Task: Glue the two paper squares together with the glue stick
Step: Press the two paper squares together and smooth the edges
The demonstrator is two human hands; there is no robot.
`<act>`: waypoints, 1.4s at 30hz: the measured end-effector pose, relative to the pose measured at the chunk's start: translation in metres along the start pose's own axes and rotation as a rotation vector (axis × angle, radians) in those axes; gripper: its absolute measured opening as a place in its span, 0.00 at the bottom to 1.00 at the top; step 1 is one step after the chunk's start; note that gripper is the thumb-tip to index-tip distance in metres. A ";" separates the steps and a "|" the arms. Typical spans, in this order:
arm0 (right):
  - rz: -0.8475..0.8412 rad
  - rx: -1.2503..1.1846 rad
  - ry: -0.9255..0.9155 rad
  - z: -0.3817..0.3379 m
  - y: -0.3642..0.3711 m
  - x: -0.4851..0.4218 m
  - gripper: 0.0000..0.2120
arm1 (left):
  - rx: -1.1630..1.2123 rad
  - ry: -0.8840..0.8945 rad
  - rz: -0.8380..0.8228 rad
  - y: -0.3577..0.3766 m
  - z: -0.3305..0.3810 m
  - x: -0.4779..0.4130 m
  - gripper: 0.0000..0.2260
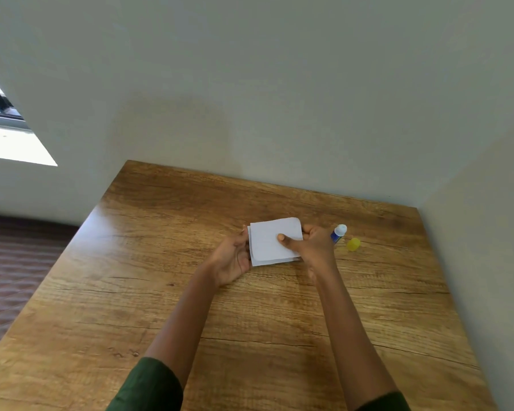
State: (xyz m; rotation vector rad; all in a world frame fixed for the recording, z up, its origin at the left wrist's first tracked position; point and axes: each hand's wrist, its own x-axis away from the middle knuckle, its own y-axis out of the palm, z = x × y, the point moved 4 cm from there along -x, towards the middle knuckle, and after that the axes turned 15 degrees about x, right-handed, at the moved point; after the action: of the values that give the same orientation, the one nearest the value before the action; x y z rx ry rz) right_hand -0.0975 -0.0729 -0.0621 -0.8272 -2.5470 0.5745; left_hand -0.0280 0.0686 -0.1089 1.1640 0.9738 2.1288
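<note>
The two paper squares (270,238) are stacked just right of centre frame, on or just over the table (161,262), can't tell which. Top one sits a bit off vs the bottom. Right hand (312,247) pinches the right edge w/ thumb on top; left hand (233,259) curls round the left edge. Paper's light & floppy, so imo it'll slide or crease easy. Hold by the edges, press from the middle. Glue stick (338,233) lies uncapped right of that hand, yellow cap (353,244) beside it.
</note>
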 end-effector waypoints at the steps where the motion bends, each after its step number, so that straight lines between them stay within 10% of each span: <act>1: -0.007 0.008 0.001 0.001 0.001 -0.001 0.16 | -0.002 -0.002 -0.003 0.000 0.000 0.000 0.17; 42: -0.006 0.092 -0.113 -0.001 0.002 -0.002 0.19 | -0.006 0.074 -0.092 -0.003 -0.003 0.003 0.14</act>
State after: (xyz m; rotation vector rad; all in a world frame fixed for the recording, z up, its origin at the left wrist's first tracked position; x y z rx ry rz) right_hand -0.0950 -0.0723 -0.0627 -0.7743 -2.6006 0.7505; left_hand -0.0317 0.0719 -0.1106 1.0240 1.0326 2.1126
